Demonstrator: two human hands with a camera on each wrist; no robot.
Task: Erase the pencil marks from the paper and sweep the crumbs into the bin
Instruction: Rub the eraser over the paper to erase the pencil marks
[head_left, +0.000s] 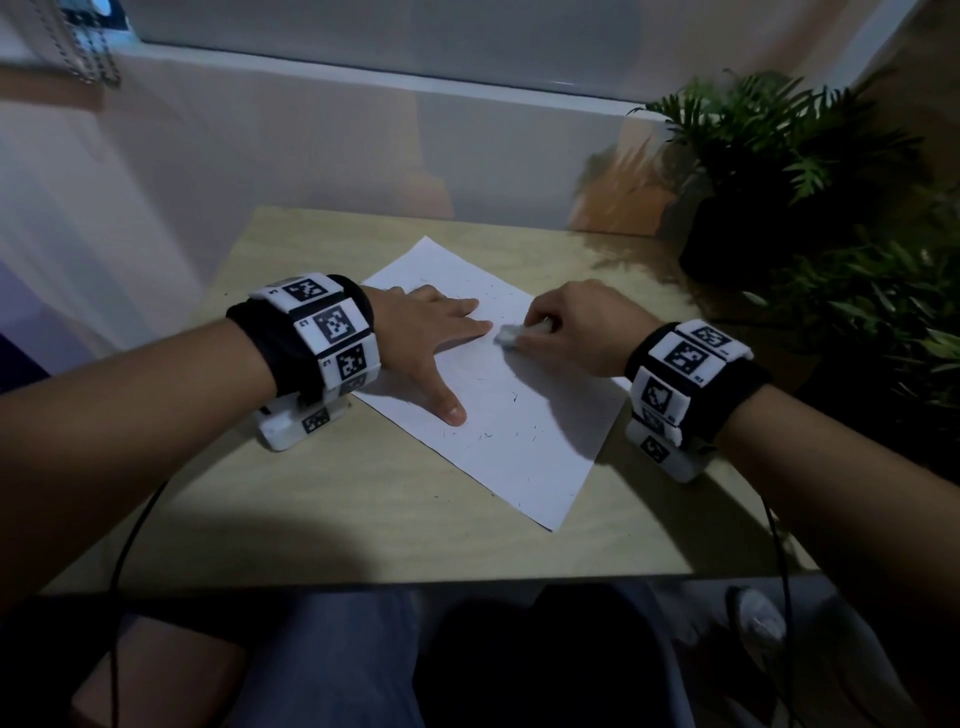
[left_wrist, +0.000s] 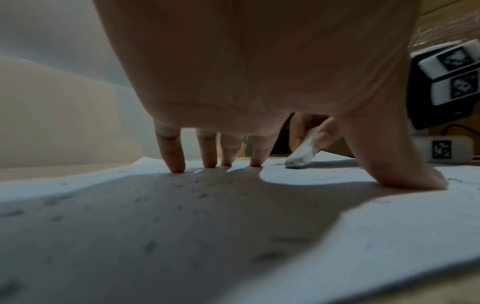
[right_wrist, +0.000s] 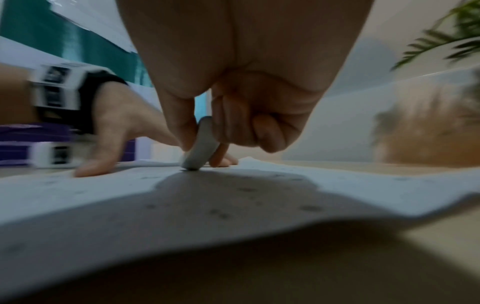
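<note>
A white sheet of paper (head_left: 509, 415) lies skewed on the light wooden table (head_left: 311, 509), dotted with small dark marks and crumbs (head_left: 514, 397). My left hand (head_left: 431, 332) lies flat on the sheet's left part, fingers straight and spread, fingertips (left_wrist: 176, 166) pressing the paper down. My right hand (head_left: 566, 327) pinches a white eraser (head_left: 506, 335) between thumb and fingers. The eraser's tip (right_wrist: 193, 162) touches the paper just right of my left index finger. In the left wrist view the eraser (left_wrist: 301, 156) stands tilted on the sheet. No bin is in view.
A dark potted plant (head_left: 779, 171) stands at the table's back right corner, with more leaves (head_left: 893, 312) along the right edge. A pale wall and window sill (head_left: 363, 78) lie behind the table. Black cables (head_left: 130, 545) hang off the front edge from both wrists.
</note>
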